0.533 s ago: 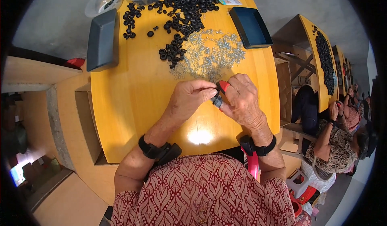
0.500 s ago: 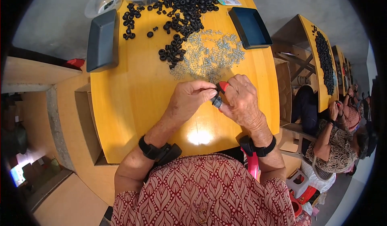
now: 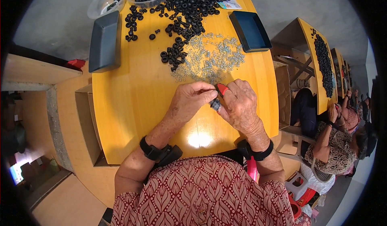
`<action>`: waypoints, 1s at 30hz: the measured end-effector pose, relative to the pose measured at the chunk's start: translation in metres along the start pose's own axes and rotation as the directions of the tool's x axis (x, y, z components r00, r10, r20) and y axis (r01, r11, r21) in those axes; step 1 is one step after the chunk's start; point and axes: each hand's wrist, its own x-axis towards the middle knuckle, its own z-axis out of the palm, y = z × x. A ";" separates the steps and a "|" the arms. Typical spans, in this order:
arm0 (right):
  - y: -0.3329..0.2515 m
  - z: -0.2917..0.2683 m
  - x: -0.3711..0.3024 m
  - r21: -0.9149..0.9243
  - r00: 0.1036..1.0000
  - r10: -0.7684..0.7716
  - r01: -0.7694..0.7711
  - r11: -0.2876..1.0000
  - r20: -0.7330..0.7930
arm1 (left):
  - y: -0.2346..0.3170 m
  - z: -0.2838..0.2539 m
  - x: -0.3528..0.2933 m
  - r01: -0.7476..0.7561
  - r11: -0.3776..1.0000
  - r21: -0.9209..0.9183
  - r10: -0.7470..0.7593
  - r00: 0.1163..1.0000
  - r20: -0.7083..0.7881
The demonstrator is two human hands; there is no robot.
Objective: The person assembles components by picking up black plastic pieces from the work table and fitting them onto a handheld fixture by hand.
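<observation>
My left hand (image 3: pixel 189 101) and my right hand (image 3: pixel 241 105) meet over the near middle of the table, fingertips almost touching. A small black part, mostly hidden by the fingers, is pinched between them. The left thumb presses against the left forefinger. The right forefinger wears a red cover (image 3: pixel 222 89) and bends toward the thumb. At the right thumb's tip is a dark grey banded piece (image 3: pixel 215 104); whether it is worn or held I cannot tell. Just beyond the hands lie many small clear-silvery pieces (image 3: pixel 213 58), with black rubber-like parts (image 3: pixel 174 54) to their left.
A large heap of black parts (image 3: pixel 193 0) covers the table's far side. A grey tray (image 3: pixel 105 44) stands at the left edge, a dark blue tray (image 3: pixel 250 31) at the right. Two clear tubs (image 3: pixel 151 2) sit far left. People work at tables (image 3: pixel 322 101) on the right.
The right forefinger and its red cover have shifted slightly, and the dark piece at the thumb has turned a little. Both hands stay together in nearly the same place.
</observation>
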 end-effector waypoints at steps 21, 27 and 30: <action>0.016 0.010 -0.003 0.121 0.997 -0.043 0.050 0.991 -0.060 | -0.005 0.002 0.000 -0.004 0.999 -0.039 0.001 0.997 -0.074; 0.017 0.015 -0.003 0.129 0.993 -0.084 0.094 0.987 -0.079 | -0.004 0.002 0.002 -0.037 0.983 0.179 0.045 0.998 -0.041; 0.017 0.019 -0.003 0.152 0.993 -0.089 0.099 0.983 -0.074 | -0.004 0.001 0.002 -0.037 0.986 0.164 0.046 0.998 -0.048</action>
